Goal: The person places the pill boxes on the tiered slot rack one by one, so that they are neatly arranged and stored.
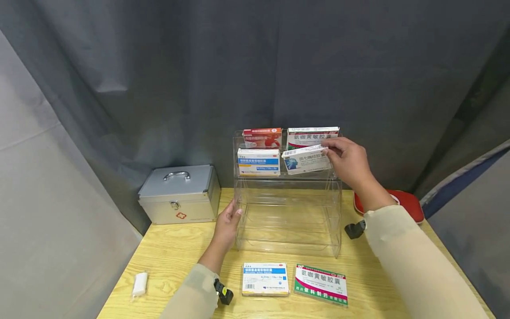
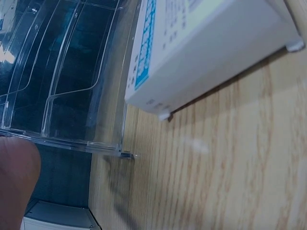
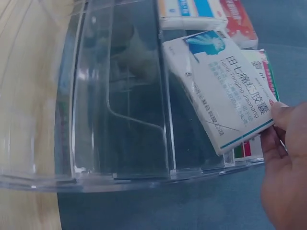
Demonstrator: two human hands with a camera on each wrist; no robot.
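My right hand [image 1: 350, 161] pinches the right end of a white medicine box [image 3: 218, 88] with a blue head picture. The box is tilted at the right of the clear acrylic display rack [image 1: 288, 179], in front of a green-and-white medicine box [image 1: 312, 135] on the top tier. At the rack's left side, my left hand [image 1: 227, 223] holds the side panel; its thumb [image 2: 17, 167] lies by the panel's edge, with the other fingers mostly hidden. A blue-and-white medicine box [image 1: 259, 163] and a red one [image 1: 263, 138] stand in the rack's left column.
On the wooden table [image 1: 179, 266], a blue-and-white box [image 1: 264, 279] and a green-and-white box [image 1: 320, 284] lie before the rack. A silver first-aid case [image 1: 177, 192] stands left, a red pouch [image 1: 408, 206] right. A small white packet [image 1: 140, 284] lies front left. Grey curtain hangs behind.
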